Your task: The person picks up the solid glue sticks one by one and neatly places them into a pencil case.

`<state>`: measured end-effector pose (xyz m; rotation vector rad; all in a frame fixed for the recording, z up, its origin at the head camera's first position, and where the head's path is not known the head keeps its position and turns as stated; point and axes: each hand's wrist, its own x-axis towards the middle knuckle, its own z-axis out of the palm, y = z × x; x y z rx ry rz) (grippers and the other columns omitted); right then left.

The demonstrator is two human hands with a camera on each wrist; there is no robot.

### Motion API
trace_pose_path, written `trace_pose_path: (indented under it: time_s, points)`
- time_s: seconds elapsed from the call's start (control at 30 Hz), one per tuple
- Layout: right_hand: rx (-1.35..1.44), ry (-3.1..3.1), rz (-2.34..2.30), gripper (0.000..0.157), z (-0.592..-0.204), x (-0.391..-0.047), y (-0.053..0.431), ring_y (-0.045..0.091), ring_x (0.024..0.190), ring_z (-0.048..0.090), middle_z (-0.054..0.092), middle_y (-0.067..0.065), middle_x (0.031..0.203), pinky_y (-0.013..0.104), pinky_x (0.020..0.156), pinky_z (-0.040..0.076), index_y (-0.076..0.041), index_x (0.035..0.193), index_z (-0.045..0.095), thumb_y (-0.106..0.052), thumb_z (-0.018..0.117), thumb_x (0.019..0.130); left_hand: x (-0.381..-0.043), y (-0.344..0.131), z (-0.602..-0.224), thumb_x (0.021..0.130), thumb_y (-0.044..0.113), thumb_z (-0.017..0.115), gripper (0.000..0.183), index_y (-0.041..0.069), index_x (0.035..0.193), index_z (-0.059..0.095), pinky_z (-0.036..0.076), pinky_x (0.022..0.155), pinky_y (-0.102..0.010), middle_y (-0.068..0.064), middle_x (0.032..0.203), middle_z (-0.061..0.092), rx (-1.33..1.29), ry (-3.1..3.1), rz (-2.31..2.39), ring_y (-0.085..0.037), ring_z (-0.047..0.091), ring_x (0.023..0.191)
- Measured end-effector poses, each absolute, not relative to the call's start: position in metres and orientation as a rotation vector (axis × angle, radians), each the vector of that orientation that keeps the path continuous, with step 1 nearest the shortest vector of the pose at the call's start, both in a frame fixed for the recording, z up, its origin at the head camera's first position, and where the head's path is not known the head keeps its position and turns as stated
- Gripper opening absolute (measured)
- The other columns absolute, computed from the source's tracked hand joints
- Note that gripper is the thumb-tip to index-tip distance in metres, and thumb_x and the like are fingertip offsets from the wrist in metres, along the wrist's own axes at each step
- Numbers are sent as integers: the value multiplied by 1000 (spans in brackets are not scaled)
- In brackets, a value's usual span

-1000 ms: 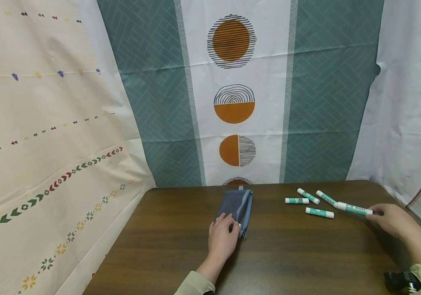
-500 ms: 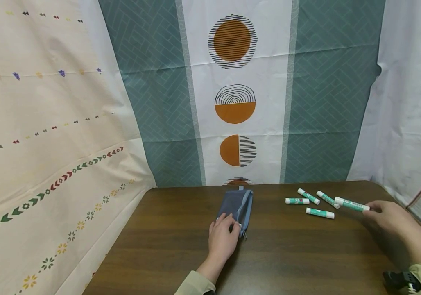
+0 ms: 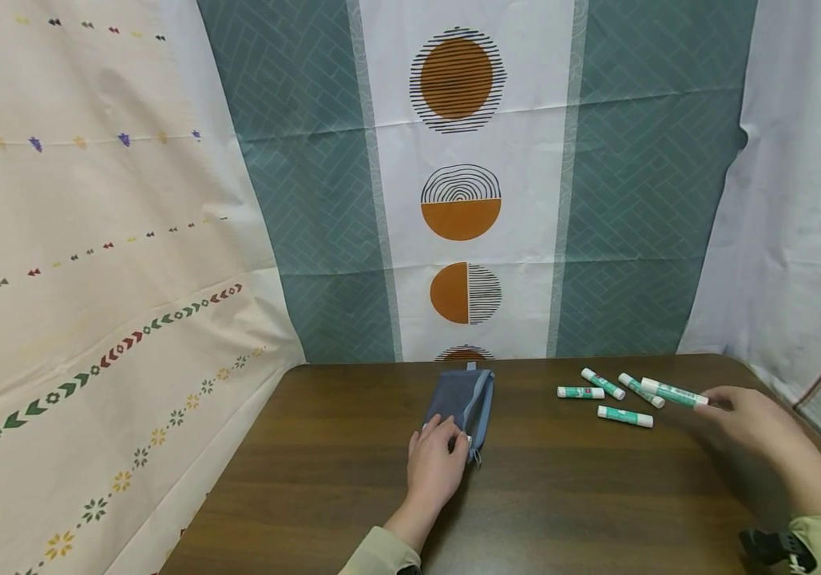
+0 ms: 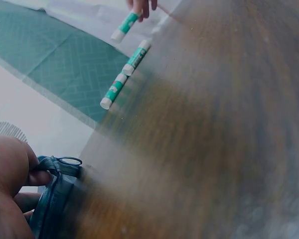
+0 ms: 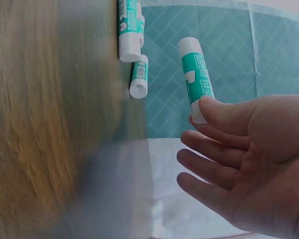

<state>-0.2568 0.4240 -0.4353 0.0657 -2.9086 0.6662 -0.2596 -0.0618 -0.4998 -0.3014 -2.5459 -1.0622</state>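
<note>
My right hand [image 3: 751, 422] pinches the white end of a green-and-white glue stick [image 3: 672, 393] between thumb and forefinger. In the right wrist view that glue stick [image 5: 195, 74] is lifted off the table, and the other fingers stand loosely apart. My left hand [image 3: 436, 465] grips the near end of a grey-blue zippered pencil case [image 3: 448, 393]. Thumb and fingers pinch its edge beside the zip pull [image 4: 70, 161] in the left wrist view. Several more glue sticks lie on the table: one glue stick [image 3: 624, 416] in front, another glue stick [image 3: 580, 392] at the left, others behind.
The brown wooden table [image 3: 324, 487] ends at a green and white patterned cloth [image 3: 461, 311] behind. A cream printed cloth [image 3: 109, 319] hangs along the left side, and a white cloth [image 3: 806, 200] on the right. A dark strap [image 3: 777, 547] circles the right wrist.
The right hand has raised its glue stick and moved it left and back, so it overlaps one lying stick in the head view. The left hand and pencil case have stayed put.
</note>
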Motion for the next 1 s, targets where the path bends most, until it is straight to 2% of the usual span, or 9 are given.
trace_pose_path:
  time_s: [0.13, 0.3, 0.5, 0.73, 0.87, 1.0]
  points:
    - [77, -2901, 655, 34, -433, -257, 417, 44, 91, 68, 72, 28, 102, 61, 75, 53, 12, 114, 70, -21, 72, 106, -260, -62, -500, 103, 15, 68, 26, 21, 78, 67, 31, 118, -79, -13, 140, 75, -300, -2544, -1068, -39, 59, 145]
    - [107, -2896, 650, 31, -429, -257, 409, 36, 89, 67, 73, 25, 102, 52, 72, 53, 8, 114, 72, -22, 71, 107, -260, -61, -500, 103, 15, 68, 26, 21, 78, 67, 30, 118, -80, -13, 139, 75, -304, -2537, -1075, -39, 59, 145]
    - [144, -2887, 666, 30, -429, -259, 401, 32, 88, 68, 75, 21, 101, 52, 72, 53, 7, 113, 74, -22, 71, 106, -259, -61, -500, 103, 15, 68, 27, 21, 77, 67, 30, 119, -79, -13, 140, 75, -296, -2548, -1078, -38, 59, 145]
    - [175, -2886, 676, 24, -428, -260, 387, 24, 85, 61, 75, 14, 99, 45, 71, 49, -1, 111, 76, -24, 70, 108, -259, -61, -502, 103, 14, 68, 27, 21, 78, 67, 31, 118, -79, -13, 140, 75, -303, -2538, -1079, -39, 59, 145]
    - [187, -2893, 683, 25, -428, -261, 378, 27, 89, 64, 76, 17, 104, 48, 72, 51, -2, 112, 76, -26, 69, 109, -259, -62, -501, 104, 15, 68, 27, 21, 77, 66, 31, 118, -79, -13, 140, 75, -307, -2537, -1076, -39, 59, 145]
    - [199, -2888, 685, 30, -430, -261, 368, 37, 97, 69, 75, 23, 111, 58, 78, 55, 1, 117, 75, -27, 70, 108, -261, -62, -501, 104, 15, 68, 27, 21, 77, 65, 31, 119, -78, -13, 140, 75, -303, -2541, -1070, -38, 58, 146]
